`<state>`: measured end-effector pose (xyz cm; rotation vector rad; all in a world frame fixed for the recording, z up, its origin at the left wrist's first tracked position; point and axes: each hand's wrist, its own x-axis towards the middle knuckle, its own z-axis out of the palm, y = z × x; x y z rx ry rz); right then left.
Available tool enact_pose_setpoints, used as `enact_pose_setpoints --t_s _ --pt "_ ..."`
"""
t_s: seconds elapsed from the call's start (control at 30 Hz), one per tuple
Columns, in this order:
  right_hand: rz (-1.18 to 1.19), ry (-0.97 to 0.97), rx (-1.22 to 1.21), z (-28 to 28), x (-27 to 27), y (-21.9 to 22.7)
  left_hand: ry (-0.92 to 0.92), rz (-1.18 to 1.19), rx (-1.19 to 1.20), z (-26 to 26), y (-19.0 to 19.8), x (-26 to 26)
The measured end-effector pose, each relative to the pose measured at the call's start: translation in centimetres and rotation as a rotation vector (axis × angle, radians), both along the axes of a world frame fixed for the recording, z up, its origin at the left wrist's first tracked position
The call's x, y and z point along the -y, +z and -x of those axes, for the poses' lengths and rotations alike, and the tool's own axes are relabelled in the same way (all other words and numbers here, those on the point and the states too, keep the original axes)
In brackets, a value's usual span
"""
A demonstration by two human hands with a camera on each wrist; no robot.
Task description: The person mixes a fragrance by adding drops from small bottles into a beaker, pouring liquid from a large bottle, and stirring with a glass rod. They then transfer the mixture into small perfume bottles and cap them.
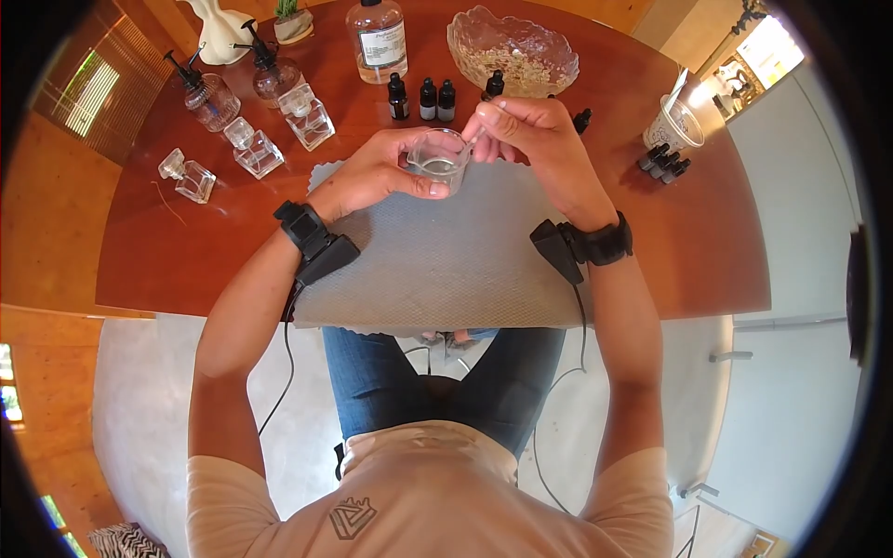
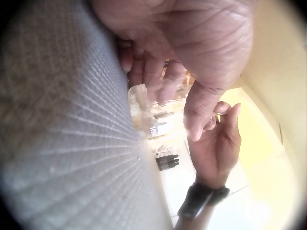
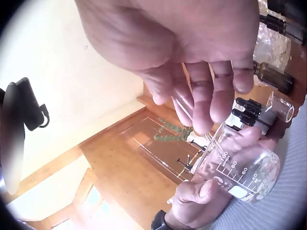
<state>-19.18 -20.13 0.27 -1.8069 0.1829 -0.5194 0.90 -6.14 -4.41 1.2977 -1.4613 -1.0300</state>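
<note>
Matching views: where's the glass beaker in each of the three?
Head: glass beaker, upper middle of the picture.
Left wrist: beaker, near the centre, partly lost in glare.
Right wrist: beaker, lower right, clearest here.
Shared landmark: left hand, holding it in all three.

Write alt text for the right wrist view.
The person's right hand pinches a thin, clear rod that slants toward a clear glass beaker with white graduations, held in the left hand. Black-capped small bottles stand beyond; a textured grey mat shows at lower right.
</note>
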Motion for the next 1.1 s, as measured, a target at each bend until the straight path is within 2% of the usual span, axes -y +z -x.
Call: enact_pose_setpoints --t_s 0.13,0.23,0.43,0.53,0.63,0.73,0.93,1.1 --pt "-0.034 -0.031 0.031 -0.1 -0.1 -0.4 0.006 0.006 -0.012 0.1 0.0 -0.1" --pt "0.031 0.0 0.006 -0.3 -0.3 0.0 0.0 -0.008 0.0 -0.1 -0.2 0.0" --pt "0.0 -0.092 0.064 -0.4 -0.5 -0.2 0.002 -0.003 -0.003 -0.1 -0.1 0.0" --pt "0.047 0.003 0.02 -0.1 -0.2 0.0 -0.002 0.001 0.015 -0.1 -0.1 -0.1" --pt "-0.04 -0.089 0.038 -0.1 -0.5 0.1 -0.001 0.002 0.004 0.0 0.0 -0.1" --pt "0.057 -0.026 0.016 -0.2 -0.5 0.0 -0.004 -0.001 0.039 -0.2 0.0 0.0" --pt "-0.032 -0.067 0.078 -0.2 -0.5 -0.1 0.0 0.0 0.033 -0.1 0.0 0.0" --pt "0.064 0.005 0.047 -0.2 -0.4 0.0 -0.001 -0.002 0.051 -0.2 -0.2 0.0"
